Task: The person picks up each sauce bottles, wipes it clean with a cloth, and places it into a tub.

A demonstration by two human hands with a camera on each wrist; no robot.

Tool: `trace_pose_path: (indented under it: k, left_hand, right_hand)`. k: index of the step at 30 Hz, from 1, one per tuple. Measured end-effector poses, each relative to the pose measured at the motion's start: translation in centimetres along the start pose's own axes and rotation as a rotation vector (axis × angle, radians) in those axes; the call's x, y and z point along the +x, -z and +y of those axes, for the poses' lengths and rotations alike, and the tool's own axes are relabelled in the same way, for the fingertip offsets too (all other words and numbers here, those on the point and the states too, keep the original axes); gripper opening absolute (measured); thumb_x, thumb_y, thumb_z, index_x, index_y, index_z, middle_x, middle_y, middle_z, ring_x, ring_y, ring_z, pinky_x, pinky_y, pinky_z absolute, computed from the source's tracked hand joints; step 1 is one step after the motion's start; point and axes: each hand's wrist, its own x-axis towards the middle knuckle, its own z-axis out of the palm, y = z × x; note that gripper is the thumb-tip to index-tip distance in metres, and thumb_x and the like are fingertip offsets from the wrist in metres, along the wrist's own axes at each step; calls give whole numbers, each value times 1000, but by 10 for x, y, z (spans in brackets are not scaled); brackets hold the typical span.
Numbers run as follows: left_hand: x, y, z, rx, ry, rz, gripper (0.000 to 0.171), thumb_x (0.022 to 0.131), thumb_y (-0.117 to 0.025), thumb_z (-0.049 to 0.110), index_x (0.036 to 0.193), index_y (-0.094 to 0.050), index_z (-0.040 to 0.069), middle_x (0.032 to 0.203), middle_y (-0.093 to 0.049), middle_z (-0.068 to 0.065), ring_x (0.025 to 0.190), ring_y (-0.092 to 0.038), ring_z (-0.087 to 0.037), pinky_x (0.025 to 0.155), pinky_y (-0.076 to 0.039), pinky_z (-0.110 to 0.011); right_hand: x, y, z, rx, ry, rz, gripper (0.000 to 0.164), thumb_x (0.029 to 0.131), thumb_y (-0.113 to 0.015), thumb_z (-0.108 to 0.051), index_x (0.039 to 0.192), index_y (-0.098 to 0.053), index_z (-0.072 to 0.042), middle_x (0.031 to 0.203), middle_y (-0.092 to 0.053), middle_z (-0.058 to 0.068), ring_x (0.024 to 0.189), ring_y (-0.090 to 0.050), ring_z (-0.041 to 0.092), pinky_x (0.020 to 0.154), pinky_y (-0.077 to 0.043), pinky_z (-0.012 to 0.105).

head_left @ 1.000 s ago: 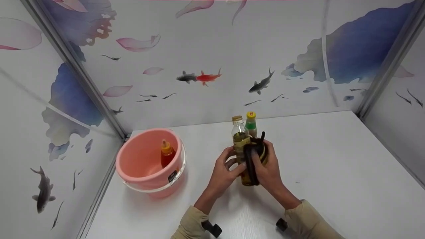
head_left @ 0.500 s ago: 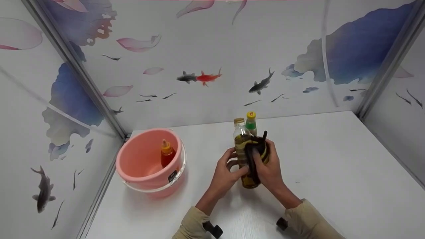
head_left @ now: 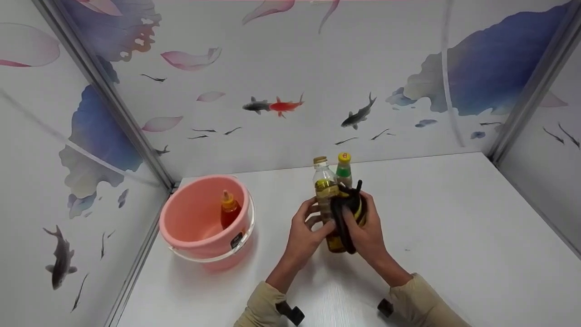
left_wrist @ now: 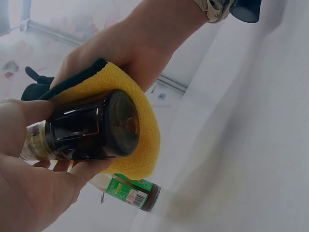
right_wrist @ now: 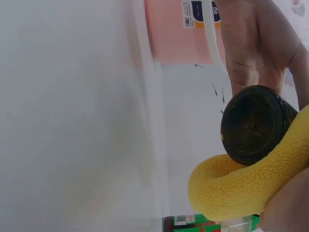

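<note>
My left hand (head_left: 305,234) grips a clear glass bottle (head_left: 323,184) of dark yellowish liquid with a gold cap, fingers and thumb around its side. The bottle's base (left_wrist: 124,123) faces the left wrist camera, held up off the table. With my right hand (head_left: 368,229) I hold a cloth (left_wrist: 147,140), yellow and fluffy on one face and dark on the other, folded against the bottle's right side. In the right wrist view the yellow cloth (right_wrist: 241,188) curves along the bottle (right_wrist: 253,125). The cloth and fingers hide part of the label.
Behind the hands stands a smaller bottle (head_left: 344,170) with a yellow cap and green label. To the left is a pink bucket (head_left: 181,240) with a white handle, holding a squeeze bottle (head_left: 230,213) of red contents. Printed wall panels (head_left: 317,68) border the white table (head_left: 454,218).
The bottle dips slightly toward me, then shifts back up and left, its cap ending a little further left. Both hands keep their hold and move slightly with it.
</note>
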Motion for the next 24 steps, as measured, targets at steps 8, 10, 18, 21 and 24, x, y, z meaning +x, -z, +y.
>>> trace_pose_path:
  k: [8, 10, 18, 21, 24]
  left_hand:
    - [2, 3, 2, -51, -11, 27, 71, 96, -84, 26, 158, -51, 21, 144, -61, -8, 126, -67, -26, 107, -60, -42]
    - [3, 4, 1, -61, -17, 31, 71, 97, -83, 24, 159, -50, 20, 144, -61, -10, 126, -67, -26, 104, -61, -38]
    - [3, 7, 2, -79, -27, 20, 72, 98, -82, 19, 161, -48, 18, 145, -60, -14, 125, -68, -27, 101, -61, -36]
    - [3, 8, 3, -75, -10, -2, 71, 98, -82, 20, 160, -48, 18, 144, -60, -14, 125, -68, -26, 101, -61, -37]
    - [3, 10, 4, -61, 10, -29, 70, 98, -82, 21, 159, -48, 18, 144, -60, -13, 125, -67, -26, 99, -62, -39]
  right_hand:
    - [-3, -3, 2, 3, -8, -14, 49, 107, -70, -21, 152, -51, -18, 136, -63, 1, 115, -66, 24, 90, -59, 29]
    - [-4, -4, 3, 1, -10, -17, 49, 107, -69, -20, 152, -51, -18, 137, -63, 2, 116, -66, 24, 90, -59, 29]
    - [-6, -6, 3, -3, -21, -26, 48, 108, -68, -20, 153, -50, -20, 138, -63, 3, 116, -65, 24, 90, -59, 31]
    - [-7, -6, 4, -3, -17, -28, 47, 109, -67, -20, 153, -50, -20, 137, -63, 4, 115, -66, 25, 88, -60, 31]
    - [-7, -5, 5, 7, -11, -29, 47, 109, -67, -19, 152, -50, -19, 136, -64, 4, 114, -67, 25, 88, -61, 32]
